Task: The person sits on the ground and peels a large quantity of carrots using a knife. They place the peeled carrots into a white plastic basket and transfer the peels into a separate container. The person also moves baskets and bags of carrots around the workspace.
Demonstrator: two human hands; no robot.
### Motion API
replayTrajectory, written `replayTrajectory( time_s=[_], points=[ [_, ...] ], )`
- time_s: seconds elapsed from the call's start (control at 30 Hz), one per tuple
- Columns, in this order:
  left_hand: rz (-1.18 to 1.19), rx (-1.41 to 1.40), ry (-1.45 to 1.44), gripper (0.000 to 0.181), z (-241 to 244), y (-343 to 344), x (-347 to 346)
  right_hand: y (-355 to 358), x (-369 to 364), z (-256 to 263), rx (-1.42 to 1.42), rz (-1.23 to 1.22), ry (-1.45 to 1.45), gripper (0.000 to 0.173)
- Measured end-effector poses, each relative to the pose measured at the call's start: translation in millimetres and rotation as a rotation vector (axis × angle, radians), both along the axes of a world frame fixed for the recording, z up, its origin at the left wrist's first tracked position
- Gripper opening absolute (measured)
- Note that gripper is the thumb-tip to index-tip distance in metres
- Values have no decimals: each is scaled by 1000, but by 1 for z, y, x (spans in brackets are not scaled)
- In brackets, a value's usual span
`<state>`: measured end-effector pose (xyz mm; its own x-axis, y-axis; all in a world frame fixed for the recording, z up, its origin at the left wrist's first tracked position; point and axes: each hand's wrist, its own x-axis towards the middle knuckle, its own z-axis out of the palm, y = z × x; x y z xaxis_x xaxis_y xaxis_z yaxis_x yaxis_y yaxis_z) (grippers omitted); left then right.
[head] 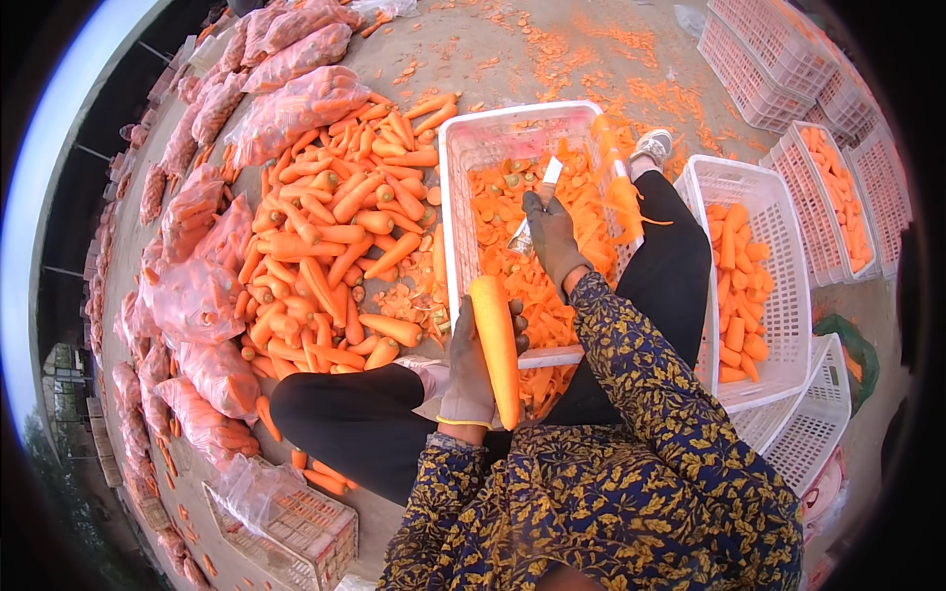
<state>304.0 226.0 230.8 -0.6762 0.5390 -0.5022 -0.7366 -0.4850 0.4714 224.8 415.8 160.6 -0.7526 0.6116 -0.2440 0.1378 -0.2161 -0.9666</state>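
Observation:
A large carrot (495, 347) lies in my gloved left hand (473, 362), its thick end pointing away from me and its tapered end towards my lap. My gloved right hand (554, 233) grips a tool (548, 185) with a pale flat end and a metallic part below; its exact kind I cannot tell. Both hands are over a white plastic crate (448, 214) between my legs, which holds orange peelings (591, 221) and cut carrot ends (510, 181). Long peel strips (624, 203) hang over the crate's right rim.
Left of the crate lies a big heap of whole carrots (332, 236), with filled plastic bags (192, 295) beyond. At right stands a crate (794, 295) of trimmed carrots (739, 288), near stacked crates (768, 66). An upturned crate (295, 532) is at lower left. Scraps litter the floor (473, 52).

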Motion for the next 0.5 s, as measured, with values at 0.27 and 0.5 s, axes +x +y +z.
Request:
replayTrajectory(
  time_s=[0.27,0.5],
  points=[
    [-24,-146,-124,58,-11,20,-24,-67,122,42,-692,327,698,21],
    [-137,64,-129,51,-10,-4,11,-4,13,15,39,40,-84,31]
  ],
)
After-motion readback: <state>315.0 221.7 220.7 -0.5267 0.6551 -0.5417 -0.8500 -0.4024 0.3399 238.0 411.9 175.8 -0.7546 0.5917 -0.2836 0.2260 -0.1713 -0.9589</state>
